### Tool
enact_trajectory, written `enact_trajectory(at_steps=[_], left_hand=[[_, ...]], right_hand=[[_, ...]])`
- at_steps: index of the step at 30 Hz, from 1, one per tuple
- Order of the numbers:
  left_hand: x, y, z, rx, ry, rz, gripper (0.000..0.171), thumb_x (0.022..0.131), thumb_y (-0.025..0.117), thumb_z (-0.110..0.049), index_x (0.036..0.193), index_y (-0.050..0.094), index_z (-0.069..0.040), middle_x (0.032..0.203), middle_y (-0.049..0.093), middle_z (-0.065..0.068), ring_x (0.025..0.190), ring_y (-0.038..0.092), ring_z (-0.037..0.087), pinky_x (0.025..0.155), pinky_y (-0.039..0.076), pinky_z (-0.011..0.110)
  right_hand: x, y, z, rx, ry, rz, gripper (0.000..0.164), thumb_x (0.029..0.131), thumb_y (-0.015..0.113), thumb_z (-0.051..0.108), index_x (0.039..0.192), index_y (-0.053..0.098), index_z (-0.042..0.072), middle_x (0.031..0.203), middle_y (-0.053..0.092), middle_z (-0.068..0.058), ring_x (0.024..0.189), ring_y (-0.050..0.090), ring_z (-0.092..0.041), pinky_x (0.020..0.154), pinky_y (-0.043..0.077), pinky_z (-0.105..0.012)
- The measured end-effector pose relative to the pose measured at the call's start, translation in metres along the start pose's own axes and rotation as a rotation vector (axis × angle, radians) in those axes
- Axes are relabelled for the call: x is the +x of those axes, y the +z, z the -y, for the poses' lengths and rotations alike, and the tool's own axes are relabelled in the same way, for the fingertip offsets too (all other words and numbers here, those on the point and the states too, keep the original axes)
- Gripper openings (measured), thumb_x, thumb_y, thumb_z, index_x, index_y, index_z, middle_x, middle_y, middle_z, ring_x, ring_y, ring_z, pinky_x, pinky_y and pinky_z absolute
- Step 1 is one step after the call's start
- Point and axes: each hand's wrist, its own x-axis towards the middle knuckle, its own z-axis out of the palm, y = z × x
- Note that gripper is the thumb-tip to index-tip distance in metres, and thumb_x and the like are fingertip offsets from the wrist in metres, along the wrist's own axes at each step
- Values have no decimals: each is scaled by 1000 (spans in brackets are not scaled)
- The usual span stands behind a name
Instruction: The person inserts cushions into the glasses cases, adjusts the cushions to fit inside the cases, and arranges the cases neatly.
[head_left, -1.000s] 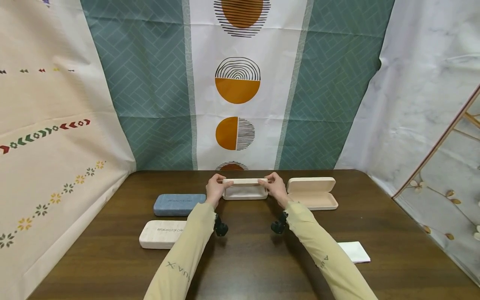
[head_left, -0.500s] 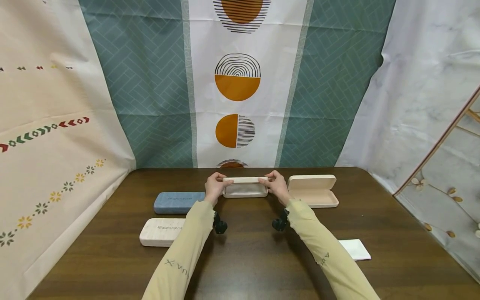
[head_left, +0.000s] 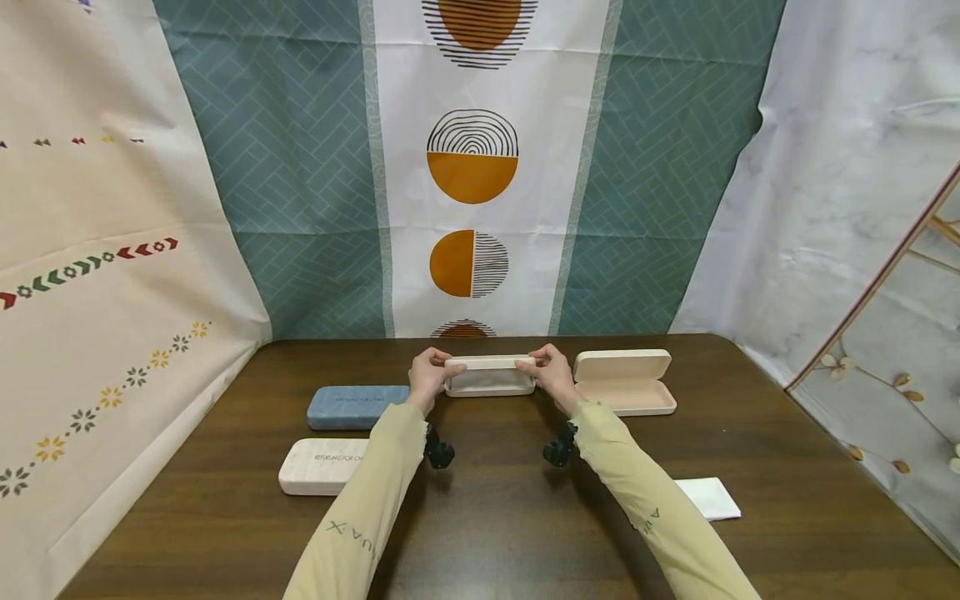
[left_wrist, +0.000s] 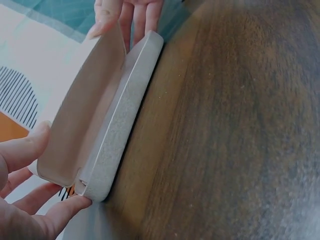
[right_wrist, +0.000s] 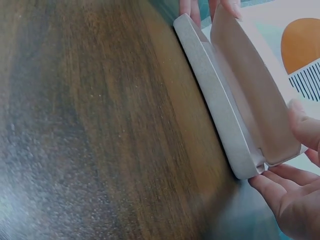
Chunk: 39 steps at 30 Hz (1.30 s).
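A pale glasses case (head_left: 490,390) sits at the far middle of the table, its lid raised partway. My left hand (head_left: 427,379) holds its left end, thumb on the lid's front edge and fingers at the end and behind. At the right end, my right hand (head_left: 553,379) grips it in the same manner. The left wrist view shows the lid's beige lining (left_wrist: 82,110) tilted back above the lower shell (left_wrist: 122,112). In the right wrist view a fingertip touches the shell's corner, close to the hinge, and the thumb lies on the lid (right_wrist: 260,95).
A second glasses case (head_left: 626,398), cream and wide open, stands just right of my right hand. To the left lie a closed blue case (head_left: 352,408) and a closed white case (head_left: 322,468) with lettering. A folded white cloth (head_left: 711,498) lies beside my right sleeve.
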Motion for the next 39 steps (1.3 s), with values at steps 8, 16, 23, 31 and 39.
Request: enact_trajectory(at_steps=[8,16,23,31,39], left_hand=[[0,0,3,-14,2,5,33,71,78,-10,96,59,0,90,53,13,69,50,27,55,43,32],[-1,1,5,60,18,-5,27,70,78,-7,90,62,1,91,56,12,76,49,25,66,44,35],[-2,3,7,171,55,-18,21,70,78,-5,86,64,2,94,59,13,93,48,30,78,42,39],[-4,-1,2,236,78,26,22,69,78,-3,84,64,3,89,58,13,88,47,30,70,44,37],[-2,-11,-5,361,82,157,24,66,81,-6,81,63,1,80,56,8,76,49,23,57,46,27]], right_hand=[[-1,0,0,-14,-2,-18,34,77,73,8,101,52,-4,84,55,-12,58,47,-16,55,42,-27],[-5,0,-3,-126,-20,-32,29,75,74,7,95,56,-5,95,59,-17,80,54,-26,67,43,-29],[-6,-2,-7,-198,-38,-33,25,72,76,7,89,62,-5,100,60,-17,96,52,-29,81,41,-36],[-4,-6,-5,-265,-25,63,46,76,74,8,116,55,-6,112,55,-21,102,50,-31,83,41,-38],[-6,-10,1,-314,-4,174,58,77,72,6,125,45,-11,115,53,-25,102,50,-31,82,42,-35]])
